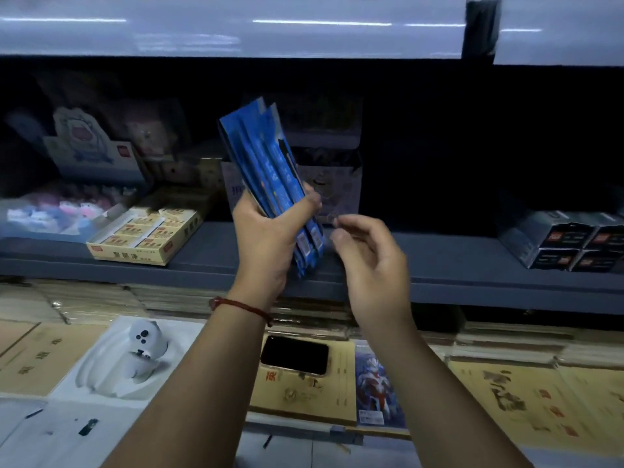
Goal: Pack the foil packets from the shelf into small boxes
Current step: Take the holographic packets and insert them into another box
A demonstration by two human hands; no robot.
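Observation:
My left hand (266, 241) grips a fanned stack of long blue foil packets (266, 163), held upright and tilted to the left in front of the dark grey shelf (439, 265). The packets' lower ends stick out below my palm. My right hand (368, 265) hovers just right of the stack, fingers curled and apart, holding nothing and not touching the packets. A small pale box (334, 187) stands on the shelf directly behind the stack, partly hidden by it.
A yellow tray of small boxes (145, 234) sits on the shelf at left, with a cartoon display box (91, 153) behind it and dark boxes (570, 244) at right. Below lie a black phone (293, 354), a white figurine (145, 349) and stacked brown notebooks (526, 403).

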